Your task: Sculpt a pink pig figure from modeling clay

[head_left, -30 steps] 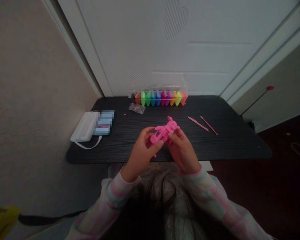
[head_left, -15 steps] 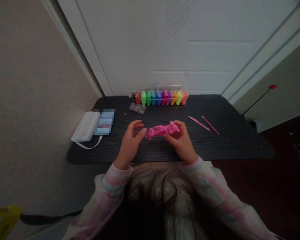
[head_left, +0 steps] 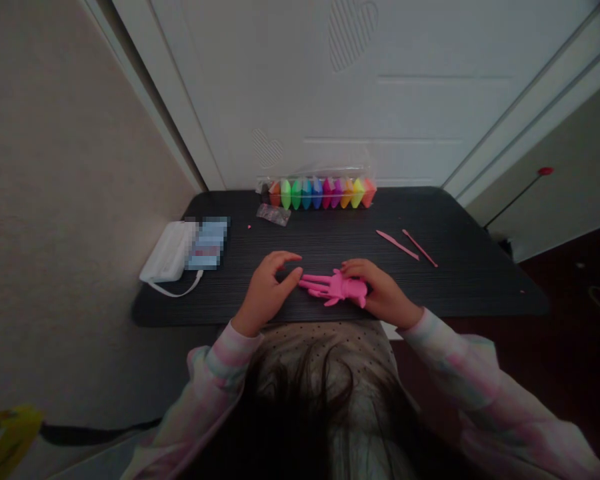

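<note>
A pink clay figure with ears, arms and long legs lies over the near part of the dark table, its head to the right and legs to the left. My right hand grips it at the head and upper body, thumb and fingers curled round that end. Beside the feet, my left hand has its thumb and fingers spread apart. Its thumb tip comes close to the legs; whether it touches them I cannot tell.
On the dark table, a clear pack of several coloured clay pieces stands at the back by a small plastic wrapper. Two pink modelling tools lie right. A white power bank with cable sits left, beside a blurred-out object.
The figure has come nearer to me and turned so its limbs spread flat in view. My right hand shifted right and down with it; my left hand moved slightly down and right.
</note>
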`<control>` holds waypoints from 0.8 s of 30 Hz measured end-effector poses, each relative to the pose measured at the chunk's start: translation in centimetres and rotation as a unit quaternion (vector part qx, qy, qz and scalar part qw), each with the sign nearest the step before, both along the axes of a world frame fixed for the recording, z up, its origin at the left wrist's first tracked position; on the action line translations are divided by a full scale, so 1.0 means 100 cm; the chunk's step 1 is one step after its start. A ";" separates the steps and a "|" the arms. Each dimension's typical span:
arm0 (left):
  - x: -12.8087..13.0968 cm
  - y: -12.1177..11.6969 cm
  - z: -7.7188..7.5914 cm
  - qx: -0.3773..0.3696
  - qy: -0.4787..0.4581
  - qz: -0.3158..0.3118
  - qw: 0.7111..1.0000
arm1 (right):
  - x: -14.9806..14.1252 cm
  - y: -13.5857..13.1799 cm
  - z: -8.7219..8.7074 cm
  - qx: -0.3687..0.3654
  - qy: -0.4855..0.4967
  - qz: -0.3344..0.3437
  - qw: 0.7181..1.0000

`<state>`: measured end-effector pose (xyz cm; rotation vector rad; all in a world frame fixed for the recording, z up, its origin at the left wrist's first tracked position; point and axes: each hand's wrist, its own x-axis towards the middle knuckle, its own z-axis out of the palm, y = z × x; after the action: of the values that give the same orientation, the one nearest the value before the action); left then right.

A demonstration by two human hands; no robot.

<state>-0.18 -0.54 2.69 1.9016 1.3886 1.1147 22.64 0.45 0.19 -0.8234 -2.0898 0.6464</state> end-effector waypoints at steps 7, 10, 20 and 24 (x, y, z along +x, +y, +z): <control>0.009 -0.011 0.000 0.081 0.081 -0.068 0.991 | 0.013 -0.001 0.001 0.047 -0.146 -0.043 0.987; 0.016 -0.020 -0.002 0.110 0.127 -0.107 0.980 | 0.017 -0.001 0.006 0.043 -0.179 -0.076 0.980; 0.035 -0.029 -0.008 0.146 0.233 -0.095 0.957 | 0.022 -0.022 0.019 0.063 -0.184 -0.138 0.971; 0.039 -0.028 -0.010 0.165 0.254 -0.084 0.949 | 0.002 -0.038 0.021 0.070 -0.166 -0.119 0.976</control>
<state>3.73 -3.33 1.66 2.6349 1.3108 0.8433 22.88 -3.40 2.29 -1.1409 -2.2505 0.2410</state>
